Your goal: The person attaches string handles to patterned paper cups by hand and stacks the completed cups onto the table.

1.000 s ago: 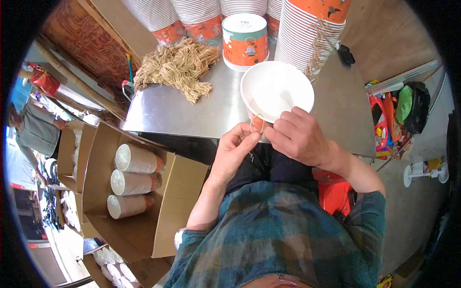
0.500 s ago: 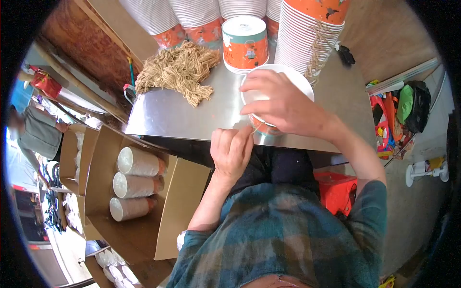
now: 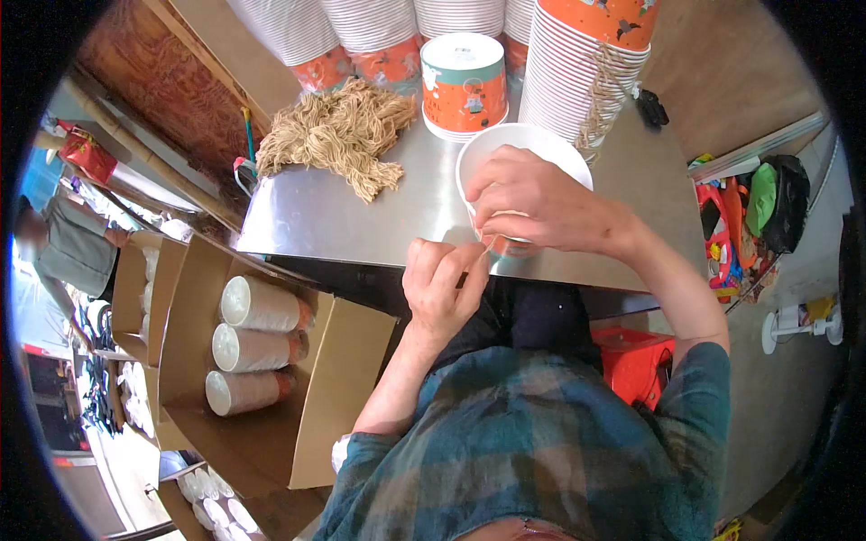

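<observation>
A white-lined paper bucket (image 3: 570,155) stands with its mouth up near the table's front edge, its orange outer side partly hidden. My right hand (image 3: 550,206) reaches over its rim, fingers curled and closed at the near left side. Just outside that rim, my left hand (image 3: 442,287) is closed in a pinch. Between the two hands runs a thin tan string (image 3: 490,243), held by the fingertips of both; its ends are hidden. Behind the hands, a tangled heap of tan string (image 3: 338,135) lies on the metal table (image 3: 361,225).
An upside-down orange bucket (image 3: 465,90) stands behind the open one. To its right rises a tall stack of buckets (image 3: 577,86), with strings hanging down its side. Wrapped stacks line the back. A carton (image 3: 343,379) at left holds wrapped stacks. Another person (image 3: 77,248) stands far left.
My right hand's spread fingers have curled in and come down to the near rim, by the string. My left hand has shifted slightly right, still pinching.
</observation>
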`<state>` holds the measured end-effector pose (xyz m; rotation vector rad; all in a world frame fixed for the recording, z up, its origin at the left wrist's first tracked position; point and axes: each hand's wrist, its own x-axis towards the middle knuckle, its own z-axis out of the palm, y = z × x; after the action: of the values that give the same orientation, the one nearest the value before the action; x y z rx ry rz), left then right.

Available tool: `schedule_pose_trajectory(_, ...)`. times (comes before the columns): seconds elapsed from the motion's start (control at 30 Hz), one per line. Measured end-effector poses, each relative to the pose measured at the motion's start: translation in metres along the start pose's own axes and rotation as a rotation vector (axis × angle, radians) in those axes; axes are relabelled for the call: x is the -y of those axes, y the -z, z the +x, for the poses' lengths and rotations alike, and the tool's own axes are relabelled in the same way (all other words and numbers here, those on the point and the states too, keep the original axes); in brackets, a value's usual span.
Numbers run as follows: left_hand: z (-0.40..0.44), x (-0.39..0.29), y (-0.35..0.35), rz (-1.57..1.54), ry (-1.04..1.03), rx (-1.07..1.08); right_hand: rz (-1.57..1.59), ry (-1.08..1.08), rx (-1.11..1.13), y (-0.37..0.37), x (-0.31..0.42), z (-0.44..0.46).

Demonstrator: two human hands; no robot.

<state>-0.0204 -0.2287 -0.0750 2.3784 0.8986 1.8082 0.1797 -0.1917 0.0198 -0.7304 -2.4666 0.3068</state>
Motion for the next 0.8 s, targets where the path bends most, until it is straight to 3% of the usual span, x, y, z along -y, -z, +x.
schedule_pose_trajectory(0.17,0.002,-0.005,-0.001,-0.208,0.178,0.056,0.079,-0.143,-0.109,-0.002,0.011,-0.015)
schedule_pose_trajectory(0.23,0.001,-0.010,0.004,-0.404,0.483,0.133,0.121,-0.208,-0.121,-0.003,0.015,-0.020)
schedule_pose_trajectory(0.3,-0.003,-0.007,0.002,-0.511,0.545,0.143,0.209,-0.296,-0.113,-0.004,0.017,-0.024)
schedule_pose_trajectory(0.43,-0.004,-0.009,0.000,-0.842,0.752,0.179,0.212,-0.240,-0.188,-0.010,0.024,-0.028)
schedule_pose_trajectory(0.63,-0.005,-0.015,-0.005,-1.136,0.922,0.103,-0.065,-0.146,-0.371,-0.024,0.046,-0.036)
schedule_pose_trajectory(0.7,-0.005,-0.014,-0.005,-1.167,0.958,0.098,-0.296,-0.022,-0.455,-0.036,0.048,-0.040)
schedule_pose_trajectory(0.8,-0.006,-0.015,-0.005,-1.203,1.022,0.091,-0.460,0.046,-0.447,-0.044,0.044,-0.047)
